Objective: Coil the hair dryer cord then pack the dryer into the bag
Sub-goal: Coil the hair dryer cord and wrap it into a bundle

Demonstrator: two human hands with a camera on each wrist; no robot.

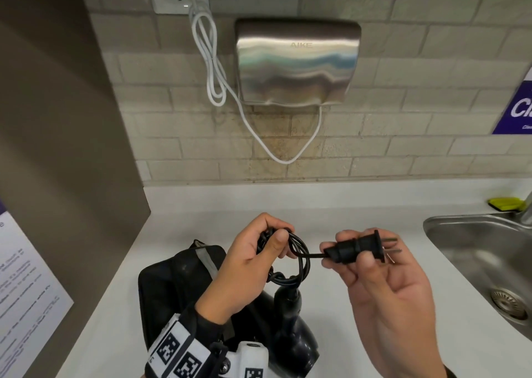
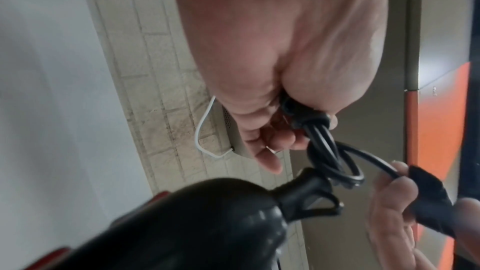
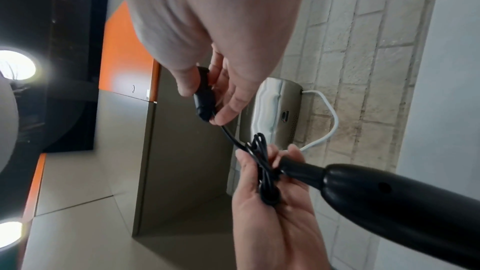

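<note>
The black cord [image 1: 299, 258] is gathered in loops above the counter, and my left hand [image 1: 253, 258] grips the bundle between thumb and fingers. My right hand [image 1: 371, 265] pinches the black plug [image 1: 357, 249], its two metal prongs pointing right; a short straight run of cord joins plug and coil. The black hair dryer [image 1: 293, 331] hangs below the coil, its handle end up. A black bag [image 1: 172, 285] lies on the counter under my left wrist. The left wrist view shows the coil [image 2: 330, 157] and dryer [image 2: 207, 223]; the right wrist view shows the plug [image 3: 203, 93] and coil [image 3: 265, 169].
A white counter [image 1: 316, 205] runs to a steel sink [image 1: 475, 251] on the right, with a yellow sponge [image 1: 505, 204] behind it. A steel hand dryer [image 1: 296, 61] with a white cable hangs on the tiled wall. A brown panel [image 1: 57, 118] stands on the left.
</note>
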